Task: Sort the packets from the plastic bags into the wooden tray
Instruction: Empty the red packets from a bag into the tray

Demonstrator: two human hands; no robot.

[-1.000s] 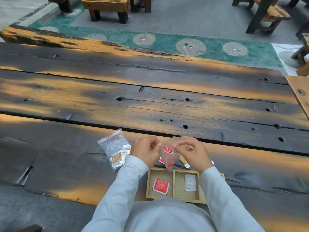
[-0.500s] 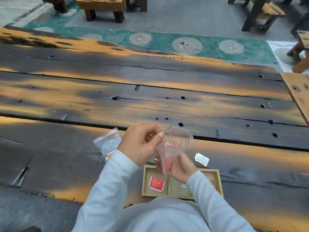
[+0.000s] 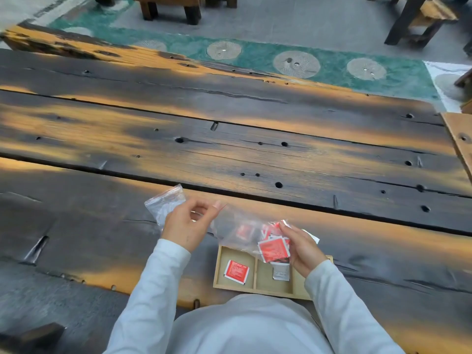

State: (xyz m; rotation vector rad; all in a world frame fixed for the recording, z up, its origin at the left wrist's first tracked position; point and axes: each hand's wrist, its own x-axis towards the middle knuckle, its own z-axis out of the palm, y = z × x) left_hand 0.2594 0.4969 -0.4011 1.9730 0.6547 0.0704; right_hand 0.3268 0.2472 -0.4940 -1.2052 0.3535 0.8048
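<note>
A clear plastic bag [image 3: 231,227] lies tipped sideways above the wooden tray [image 3: 218,270]. My left hand [image 3: 187,227] pinches its red-lined mouth. My right hand [image 3: 302,247] grips its bottom end, where several red packets [image 3: 273,249] are bunched. The tray's left compartment holds one red packet [image 3: 236,272]. A white packet [image 3: 281,273] lies in the middle compartment. A second plastic bag [image 3: 164,204] with white packets rests on the table behind my left hand. Another white packet [image 3: 311,236] peeks out beyond my right hand.
The dark, weathered plank table [image 3: 229,154] stretches far ahead and to both sides, with holes and gaps between boards. Wooden benches [image 3: 168,6] and a green floor strip [image 3: 293,65] lie beyond its far edge. A lighter board [image 3: 459,134] abuts on the right.
The bag was held upright with its mouth pulled wide; now it is tipped sideways, my left hand out at its mouth and my right hand at the packet end.
</note>
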